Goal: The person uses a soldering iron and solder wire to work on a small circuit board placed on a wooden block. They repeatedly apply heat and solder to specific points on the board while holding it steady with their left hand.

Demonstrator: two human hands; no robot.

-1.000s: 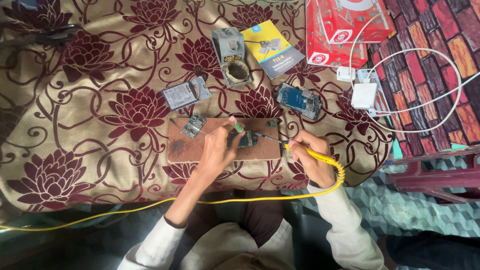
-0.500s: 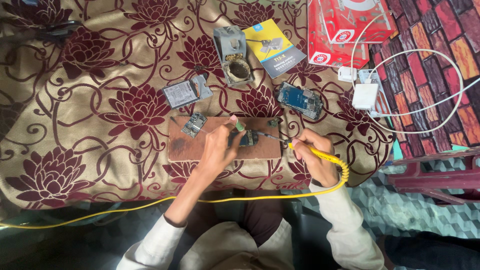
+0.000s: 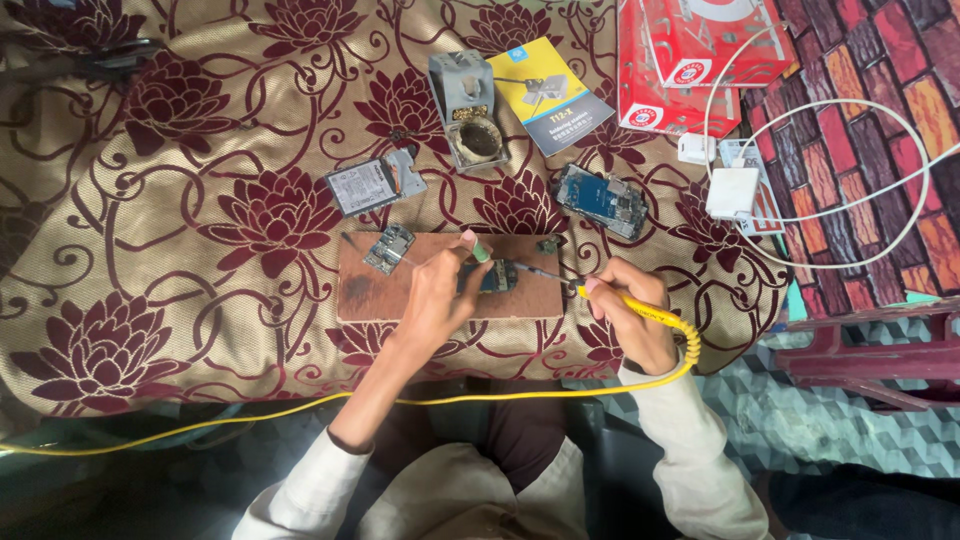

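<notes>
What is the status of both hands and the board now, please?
Left hand pins circuit board on wooden block. Right hand grips yellow soldering iron, tip at board. Nothing blocking.

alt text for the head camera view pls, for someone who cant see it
Seen from above, the right hand holds a yellow soldering iron to a small circuit board that the left hand steadies on a wooden board, on a floral cloth strewn with phone parts.

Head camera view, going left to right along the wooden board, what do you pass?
Small circuit board → left hand pressing on a phone board → soldering iron → right hand → white charger off the board.
</notes>
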